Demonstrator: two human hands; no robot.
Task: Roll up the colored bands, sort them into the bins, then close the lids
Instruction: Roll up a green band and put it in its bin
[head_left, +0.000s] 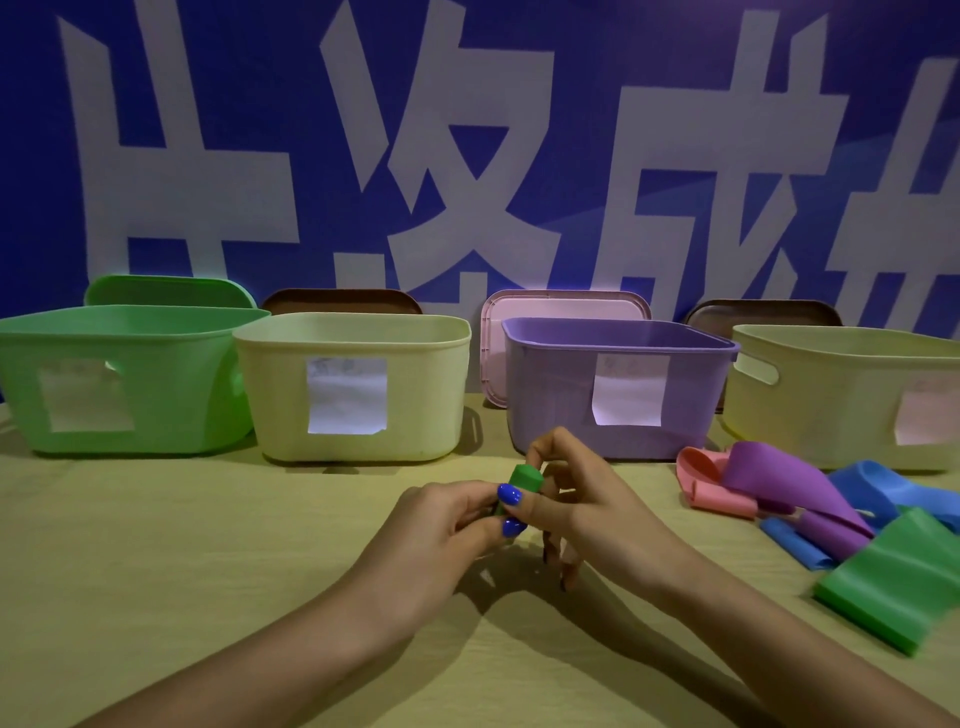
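Holding a rolled green band in both hands.
The left hand and right hand pinch it tightly, so the roll stays closed; the green bin stands far left of the grip.

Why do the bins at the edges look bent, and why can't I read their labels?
Head view: the wide-angle lens bows the green bin and the far-right yellow bin near the frame edges; dim, bluish lighting and softness wash out the paper labels; the hands cast soft shadows on the table.
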